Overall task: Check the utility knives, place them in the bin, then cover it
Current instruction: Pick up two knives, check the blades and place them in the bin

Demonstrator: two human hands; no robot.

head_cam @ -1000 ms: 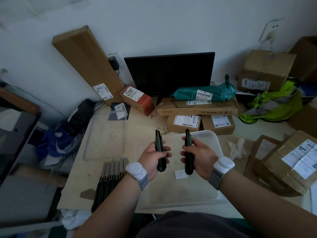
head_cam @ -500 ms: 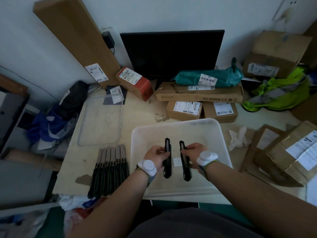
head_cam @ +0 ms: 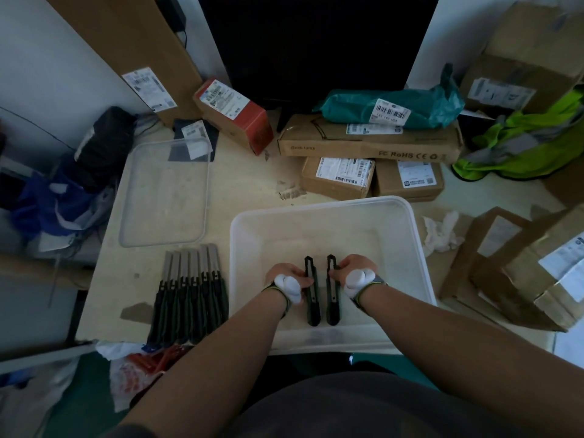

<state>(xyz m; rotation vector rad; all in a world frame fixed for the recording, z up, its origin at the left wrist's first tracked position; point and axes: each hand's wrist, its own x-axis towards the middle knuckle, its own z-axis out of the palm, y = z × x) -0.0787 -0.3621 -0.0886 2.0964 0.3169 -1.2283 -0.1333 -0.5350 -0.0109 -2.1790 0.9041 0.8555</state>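
Both hands have dropped from chest height down into the bin (head_cam: 328, 213), and the two knives they carry now sit low over its floor instead of being held up for inspection. The left hand (head_cam: 289, 275) has its fingers (head_cam: 298, 272) clenched round the left knife (head_cam: 312, 295) near its upper half; the right hand (head_cam: 355, 267) grasps the right knife (head_cam: 332, 292) the same way. The two knives lie parallel, just beside each other between the fingers, butt ends pointing back toward the person. Whether they already touch the bin floor cannot be told.

Each knife looks like a light, stiff plastic body with no blade showing (these two appear retracted), so a side pinch on the body should be enough, and letting go low should keep them from skidding on the smooth plastic.

Well off to the left of the left hand's fingers, a row of knives (head_cam: 189, 295) waits on the worktop (head_cam: 240, 178) with blades extended; those are best taken by the dark handles, away from the metal. Beyond that row lies the clear lid (head_cam: 164, 194), thin and probably flexible, best lifted by two opposite edges.
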